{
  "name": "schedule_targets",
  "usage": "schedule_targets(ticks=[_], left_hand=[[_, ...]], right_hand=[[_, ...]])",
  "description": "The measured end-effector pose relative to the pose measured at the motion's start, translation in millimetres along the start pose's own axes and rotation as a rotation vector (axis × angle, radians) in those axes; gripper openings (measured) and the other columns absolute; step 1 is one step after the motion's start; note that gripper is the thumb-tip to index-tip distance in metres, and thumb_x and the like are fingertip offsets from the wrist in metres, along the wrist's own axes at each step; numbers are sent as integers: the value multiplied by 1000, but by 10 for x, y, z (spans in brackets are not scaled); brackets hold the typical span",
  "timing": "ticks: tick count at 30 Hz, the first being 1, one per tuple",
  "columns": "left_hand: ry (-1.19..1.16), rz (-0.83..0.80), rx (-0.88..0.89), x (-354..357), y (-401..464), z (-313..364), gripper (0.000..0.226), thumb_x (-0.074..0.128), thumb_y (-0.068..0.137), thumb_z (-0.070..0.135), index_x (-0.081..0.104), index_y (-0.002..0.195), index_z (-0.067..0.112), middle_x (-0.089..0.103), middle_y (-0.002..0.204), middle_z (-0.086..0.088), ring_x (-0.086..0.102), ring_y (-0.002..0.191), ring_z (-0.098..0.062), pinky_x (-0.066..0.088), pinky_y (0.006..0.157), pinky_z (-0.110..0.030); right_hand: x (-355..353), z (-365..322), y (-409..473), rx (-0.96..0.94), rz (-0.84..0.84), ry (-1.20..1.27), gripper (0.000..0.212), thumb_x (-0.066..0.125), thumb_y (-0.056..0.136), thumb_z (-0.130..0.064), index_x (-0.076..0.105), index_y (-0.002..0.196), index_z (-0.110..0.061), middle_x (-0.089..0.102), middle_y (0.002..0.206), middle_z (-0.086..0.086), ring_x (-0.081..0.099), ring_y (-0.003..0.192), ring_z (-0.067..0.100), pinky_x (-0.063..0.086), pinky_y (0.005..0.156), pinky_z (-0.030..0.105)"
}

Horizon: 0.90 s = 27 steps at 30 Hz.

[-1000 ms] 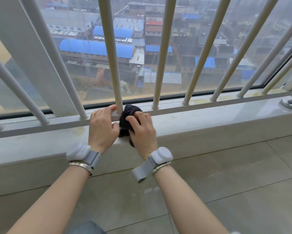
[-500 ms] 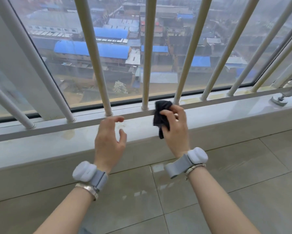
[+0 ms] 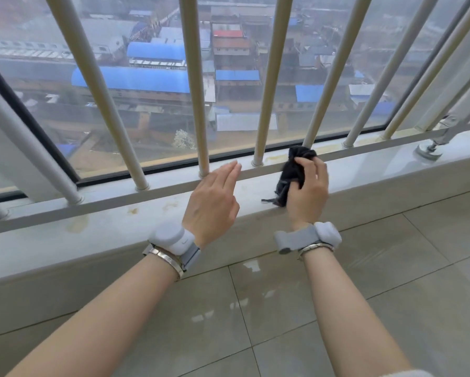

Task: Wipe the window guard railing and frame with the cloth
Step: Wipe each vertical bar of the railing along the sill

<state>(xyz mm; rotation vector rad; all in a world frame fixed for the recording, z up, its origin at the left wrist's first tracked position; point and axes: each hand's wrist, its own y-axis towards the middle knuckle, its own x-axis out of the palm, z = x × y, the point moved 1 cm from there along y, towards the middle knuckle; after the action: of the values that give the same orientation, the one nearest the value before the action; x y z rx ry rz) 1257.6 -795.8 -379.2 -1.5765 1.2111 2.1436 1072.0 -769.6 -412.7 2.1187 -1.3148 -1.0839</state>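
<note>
A black cloth (image 3: 293,171) is bunched in my right hand (image 3: 308,191), pressed against the foot of one vertical bar where it meets the bottom rail (image 3: 114,200) of the window guard. Several pale vertical bars (image 3: 194,85) rise from that rail in front of the glass. My left hand (image 3: 213,204) hovers flat and open over the rail and sill, left of the cloth, its fingertips near the base of a bar. The dark window frame (image 3: 228,156) runs along the bottom of the pane behind the bars.
A pale stone sill (image 3: 98,235) with yellowish stains lies under the rail. A metal mounting foot (image 3: 428,152) stands on the sill at the far right. Glossy grey floor tiles (image 3: 296,308) spread below. A wide white frame post (image 3: 8,161) stands at the left.
My right hand has slid the cloth rightwards along the bottom rail by about two bars. My left hand let go of the rail, followed to the right and now hovers open.
</note>
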Motion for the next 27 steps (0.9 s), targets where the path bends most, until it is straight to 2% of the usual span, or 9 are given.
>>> schedule_targets(ticks=[2,4,7,12,16,20,23,25,27], left_hand=[[42,-1,2,58,39,32,59,57,71,3,48,130,-4,54,131,-17,51,122,-29,38,104,-40],[62,15,-5,69,35,18,57,42,73,7,50,129,-3,55,130,-16,51,123,-28,39,104,-40],[55,65,-6,93,35,19,57,39,72,6,54,126,0,57,128,-12,53,120,-26,40,102,-38],[14,118,-33,131,76,44,56,46,69,1,58,124,3,61,125,-9,57,116,-25,48,96,-39],[16,132,-30,106,90,35,54,37,73,7,60,122,5,62,123,-7,58,115,-21,46,95,-34],[18,145,-28,117,84,28,53,40,72,7,60,122,6,62,124,-6,57,116,-21,45,95,-33],[23,156,-30,129,83,35,53,40,73,7,59,123,6,61,125,-6,57,117,-20,44,97,-32],[22,161,-41,135,76,41,53,41,73,7,59,123,6,61,125,-6,57,117,-20,42,98,-31],[18,165,-45,138,73,41,54,41,72,6,59,123,6,61,125,-6,56,118,-20,42,99,-32]], right_hand=[[99,-228,-87,-34,-30,7,43,57,70,8,64,109,-10,56,120,12,49,101,30,46,88,40],[186,-404,-230,-130,-97,28,44,60,70,7,64,110,-11,57,120,11,50,98,29,44,85,35],[67,-171,-115,-246,-125,11,44,58,69,8,64,108,-12,58,115,13,55,94,33,44,81,30],[-57,142,154,-38,-31,28,39,59,65,15,62,96,-9,57,113,15,56,97,34,50,80,46],[43,-262,-48,-196,-163,-16,39,50,80,-4,66,114,-13,62,119,7,52,93,28,43,82,30],[-49,-166,168,-447,-249,-250,47,39,82,-8,63,121,-14,66,114,2,53,83,27,49,72,31],[-88,-24,311,-395,-184,-433,51,36,76,-3,64,119,-10,67,109,6,53,77,29,49,70,34],[-29,-203,203,-300,-239,-303,49,37,76,-1,63,117,-8,67,110,8,52,81,31,47,74,36],[2,-354,117,-334,-332,-144,44,47,78,4,62,117,-8,66,111,6,51,85,30,46,75,34]])
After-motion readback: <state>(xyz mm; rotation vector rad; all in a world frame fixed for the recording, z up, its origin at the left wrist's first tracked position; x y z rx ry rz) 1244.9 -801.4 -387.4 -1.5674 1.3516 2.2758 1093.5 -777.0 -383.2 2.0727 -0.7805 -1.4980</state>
